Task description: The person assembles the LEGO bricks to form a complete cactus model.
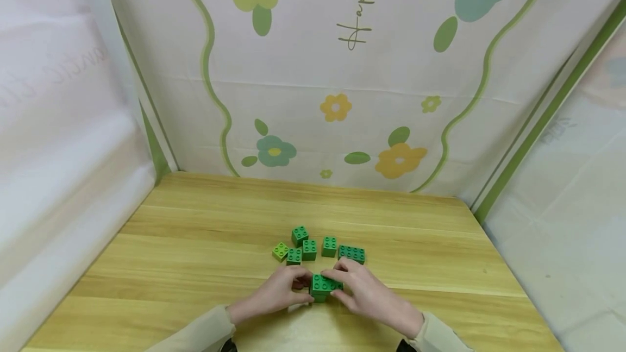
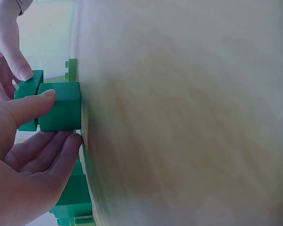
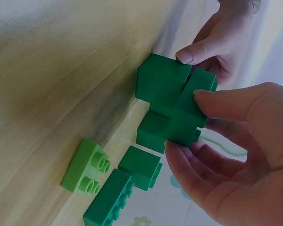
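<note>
From the head view I saw both hands meeting at the near middle of a pale wooden table, the left hand and the right hand each gripping one side of a dark green brick assembly. That view showed studs on its top but not how it was built. The right wrist view filled that in: the dark green brick assembly was several square blocks, one resting on the table and another set crookedly against it, with my right thumb and fingers pinching the outer block. The left wrist view showed my left thumb pressed flat on a smooth block face, fingers curled beneath, the block touching the tabletop.

Only the head view showed the whole loose group just beyond the hands: a light green brick, four small dark green bricks and a longer dark green brick. Behind the table hung a flowered cloth.
</note>
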A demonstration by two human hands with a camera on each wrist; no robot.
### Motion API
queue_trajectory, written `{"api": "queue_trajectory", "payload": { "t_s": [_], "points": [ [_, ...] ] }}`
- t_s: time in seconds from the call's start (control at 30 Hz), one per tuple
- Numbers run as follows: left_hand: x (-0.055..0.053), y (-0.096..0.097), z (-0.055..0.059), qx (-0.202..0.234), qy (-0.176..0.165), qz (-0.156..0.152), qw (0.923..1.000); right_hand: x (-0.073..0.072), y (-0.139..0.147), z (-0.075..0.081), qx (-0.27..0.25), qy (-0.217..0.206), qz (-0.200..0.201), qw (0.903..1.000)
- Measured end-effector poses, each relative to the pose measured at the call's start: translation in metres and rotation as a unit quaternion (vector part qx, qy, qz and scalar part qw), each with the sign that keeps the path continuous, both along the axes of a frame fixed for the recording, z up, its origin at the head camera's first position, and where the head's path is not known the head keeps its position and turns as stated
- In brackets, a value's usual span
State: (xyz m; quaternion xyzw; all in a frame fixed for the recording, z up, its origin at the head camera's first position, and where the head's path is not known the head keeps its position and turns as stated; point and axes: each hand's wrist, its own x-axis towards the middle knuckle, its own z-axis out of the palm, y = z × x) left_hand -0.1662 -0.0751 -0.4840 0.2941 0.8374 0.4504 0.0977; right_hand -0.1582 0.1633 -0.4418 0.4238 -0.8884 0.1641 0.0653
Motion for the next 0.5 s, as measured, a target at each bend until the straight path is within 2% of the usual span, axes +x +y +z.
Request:
{"api": "queue_trajectory", "payload": {
  "t_s": [0.2,0.5],
  "points": [
    [-0.0010,0.0000,-0.0018,0.008,0.002,-0.004,1.0000,0.0003,-0.0029,-0.0005,0.019,0.043,0.007,0.9989],
    [-0.0021,-0.0001,-0.0037,0.006,0.017,-0.008,0.9998,0.0003,-0.0053,-0.0003,0.021,0.056,0.013,0.9981]
  ]
}}
